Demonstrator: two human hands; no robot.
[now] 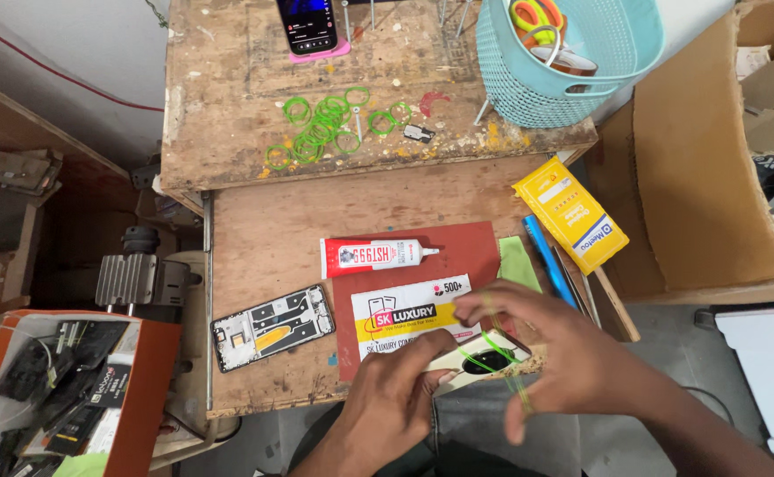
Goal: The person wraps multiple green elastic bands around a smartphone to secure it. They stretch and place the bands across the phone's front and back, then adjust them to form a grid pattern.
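1. The left hand point(396, 393) pinches the near-left edge of a pale phone back cover point(484, 360) at the desk's near edge, fingers closed on it.
2. The right hand point(541, 358) stretches a green rubber band point(498, 346) across that cover, fingers spread wide with the band looped around them; the band crosses the dark camera opening.
3. The cover lies partly over a white and yellow printed card point(409, 314), which sits on a dark red mat point(457, 252) near the middle of the desk point(263, 230).
4. A red and white glue tube point(373, 255) lies along the mat's far edge, nozzle pointing right.
5. An opened phone frame point(272, 327) lies toward the desk's near-left corner, apart from the mat.
6. A yellow packet point(572, 215) and a blue tool point(547, 261) lie at the right edge, beside a green cloth point(517, 263).
7. On the raised shelf at the far side, loose green bands point(320, 128) are scattered; a phone point(307, 25) stands behind them and a teal basket point(563, 62) sits at the far-right corner.
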